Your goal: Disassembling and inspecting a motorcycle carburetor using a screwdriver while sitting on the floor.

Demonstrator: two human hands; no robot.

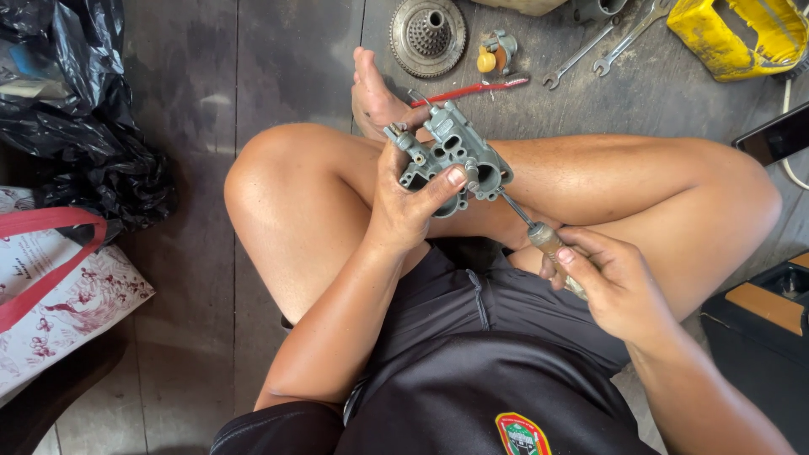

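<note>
A seated person's left hand [404,206] is gripping a grey metal carburetor body [451,156] above the crossed legs, while the right hand [611,282], at four o'clock, is pinching a screwdriver [539,232] whose shaft is slanting toward ten o'clock into it.

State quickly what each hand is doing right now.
Left hand: closed on the grey cast-metal carburettor body.
Right hand: closed on the amber-handled screwdriver, tip at the carburettor.
</note>
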